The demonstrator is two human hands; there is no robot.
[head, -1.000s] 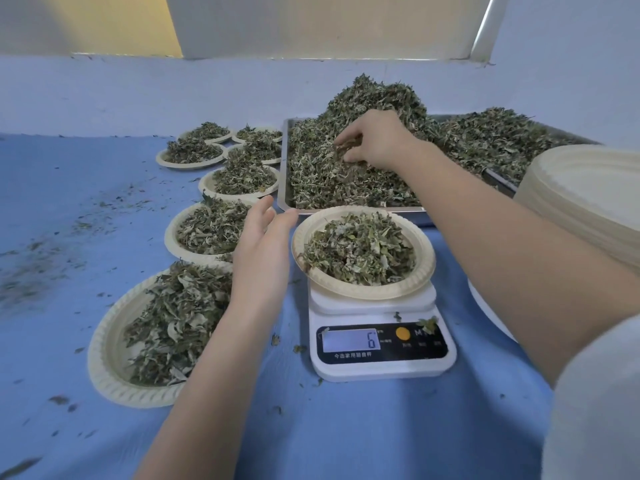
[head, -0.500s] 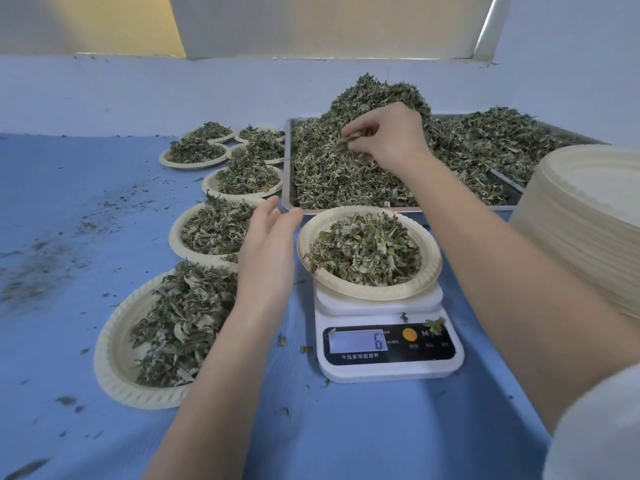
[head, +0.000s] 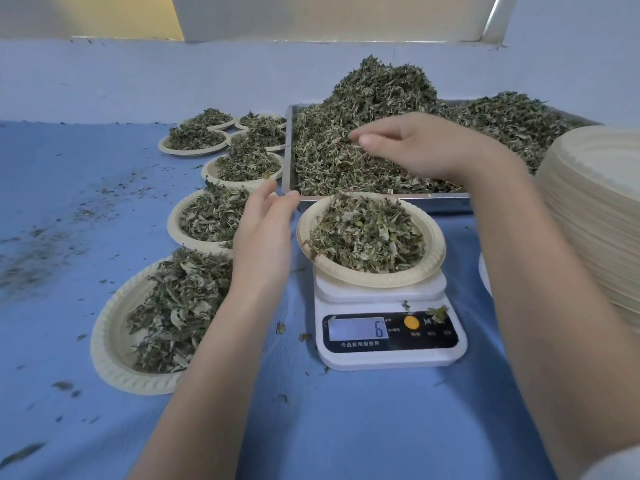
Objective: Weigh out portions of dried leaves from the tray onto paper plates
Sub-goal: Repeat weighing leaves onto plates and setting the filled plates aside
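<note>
Right hand (head: pixel 412 147) pinches leaves over the tray (head: pixel 290 157), topping up the plate (head: pixel 434 247); left hand (head: pixel 265 233), fingers straight, waits beside it

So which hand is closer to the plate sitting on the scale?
Left. The left hand hovers open just beside the rim of the plate on the scale. The right hand is farther back, over the tray.

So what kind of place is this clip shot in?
Probably a small workshop or packing bench for dried herbs or tea, not a home kitchen. A metal tray heaped with dried leaves, a digital scale, a row of filled paper plates and a tall stack of empty plates suggest batch portioning.
</note>
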